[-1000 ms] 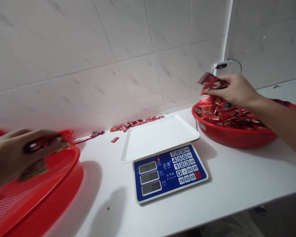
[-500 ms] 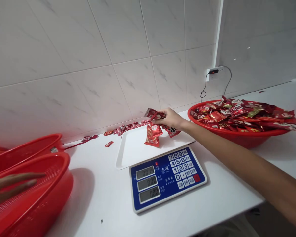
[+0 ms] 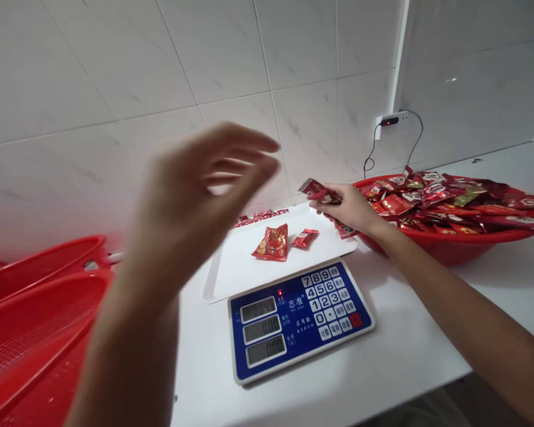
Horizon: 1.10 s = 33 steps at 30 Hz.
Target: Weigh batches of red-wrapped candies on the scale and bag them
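My right hand (image 3: pixel 349 207), closed, holds several dark red snack packets (image 3: pixel 314 188) above the right end of the scale's white tray (image 3: pixel 231 267). Their ends stick out past my fingertips, and another packet hangs below the palm. On the tray lie a red and gold packet (image 3: pixel 272 244) and a smaller red packet (image 3: pixel 305 238). Raised in front of the tray's left side, my left hand (image 3: pixel 204 178) is blurred, with bent fingers, a gap to the thumb and nothing visible in it. The blue-panelled scale (image 3: pixel 300 320) has lit digits.
A red basket (image 3: pixel 431 243) heaped with packets stands at the right. Red plastic baskets (image 3: pixel 35 302) stand at the left. Small red wrappers (image 3: pixel 260 217) line the wall behind the tray. A socket with cables (image 3: pixel 388 123) is on the tiled wall.
My right hand has moved right, leaving the red and gold packet and the smaller one on the tray. My left hand has come up from the left basket toward the middle.
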Motion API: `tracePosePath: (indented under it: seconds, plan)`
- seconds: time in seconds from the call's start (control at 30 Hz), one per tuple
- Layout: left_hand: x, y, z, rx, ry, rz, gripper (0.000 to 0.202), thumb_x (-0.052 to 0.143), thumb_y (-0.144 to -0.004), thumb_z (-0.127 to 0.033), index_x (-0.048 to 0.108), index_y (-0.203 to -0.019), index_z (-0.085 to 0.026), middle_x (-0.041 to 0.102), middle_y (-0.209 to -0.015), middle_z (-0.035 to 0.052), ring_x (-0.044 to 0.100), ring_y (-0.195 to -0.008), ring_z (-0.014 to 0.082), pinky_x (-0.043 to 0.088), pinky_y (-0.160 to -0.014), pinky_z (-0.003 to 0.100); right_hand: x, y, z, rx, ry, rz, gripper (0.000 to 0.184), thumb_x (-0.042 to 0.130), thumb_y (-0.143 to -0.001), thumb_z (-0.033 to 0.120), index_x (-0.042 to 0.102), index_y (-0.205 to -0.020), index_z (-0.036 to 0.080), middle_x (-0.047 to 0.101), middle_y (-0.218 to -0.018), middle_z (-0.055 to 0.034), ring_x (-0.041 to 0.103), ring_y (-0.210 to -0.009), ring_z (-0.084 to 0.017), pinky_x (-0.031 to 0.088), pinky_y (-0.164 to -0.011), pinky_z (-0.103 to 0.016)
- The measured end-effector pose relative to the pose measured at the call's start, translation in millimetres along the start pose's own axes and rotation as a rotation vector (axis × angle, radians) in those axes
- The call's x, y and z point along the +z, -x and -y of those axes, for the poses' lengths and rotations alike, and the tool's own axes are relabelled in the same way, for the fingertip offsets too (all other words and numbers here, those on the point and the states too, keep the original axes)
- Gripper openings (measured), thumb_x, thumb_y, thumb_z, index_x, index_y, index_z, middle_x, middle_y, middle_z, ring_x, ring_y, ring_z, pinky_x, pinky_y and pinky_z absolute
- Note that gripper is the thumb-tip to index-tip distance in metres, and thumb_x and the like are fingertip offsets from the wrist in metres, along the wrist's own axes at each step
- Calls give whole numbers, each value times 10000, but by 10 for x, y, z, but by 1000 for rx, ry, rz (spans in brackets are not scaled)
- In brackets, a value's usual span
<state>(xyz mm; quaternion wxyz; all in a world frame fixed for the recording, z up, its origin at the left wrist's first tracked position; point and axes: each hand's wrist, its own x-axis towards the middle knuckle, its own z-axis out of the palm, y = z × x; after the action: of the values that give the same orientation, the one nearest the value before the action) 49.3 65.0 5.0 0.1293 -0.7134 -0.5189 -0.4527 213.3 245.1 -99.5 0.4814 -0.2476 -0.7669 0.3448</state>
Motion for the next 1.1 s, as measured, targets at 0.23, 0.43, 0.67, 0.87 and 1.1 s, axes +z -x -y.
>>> tracePosePath:
  seconds: [0.23, 0.43, 0.67, 0.87, 1.1]
  plan:
    - [658, -123, 307, -94, 63, 252, 185, 606, -901, -144, 740, -1013, -203, 760, -901, 25, 709, -825, 164, 563, -740, 263, -24, -66, 447, -34, -34, 432, 207, 755, -788, 329, 651, -833, 156, 596, -680, 5, 529, -610, -119, 403, -559, -267]
    - [255, -84, 381, -198, -65, -36, 169, 638, -859, -186, 743, -984, -226, 758, -915, 19, 695, -817, 163, 541, -758, 257, -110, -164, 796, -121, 29, 246, 191, 734, -848, 337, 654, -888, 168, 618, -731, -11, 569, -686, -144, 438, -609, -266]
    - [151, -96, 944, -493, -436, 524, 151, 624, -781, -223, 769, -824, -233, 747, -773, 56, 660, -691, 227, 441, -607, 314, -6, -192, 536, 88, 192, 317, 220, 779, -809, 319, 605, -794, 185, 604, -655, -10, 527, -562, -134, 373, -519, -275]
    - [193, -40, 882, -379, -274, 392, 322, 606, -839, -416, 747, -1046, -214, 767, -1039, 104, 698, -897, 243, 504, -685, 305, 120, -141, 543, 55, 105, 469, 180, 737, -821, 330, 648, -830, 173, 578, -647, 18, 495, -549, -101, 346, -515, -255]
    - [247, 2, 431, -278, 54, 365, 208, 639, -848, -391, 736, -905, -216, 765, -841, 45, 719, -795, 200, 488, -601, 263, 269, -15, 759, -47, 83, 403, 173, 796, -708, 245, 654, -757, 159, 560, -665, 13, 518, -624, -122, 350, -543, -264]
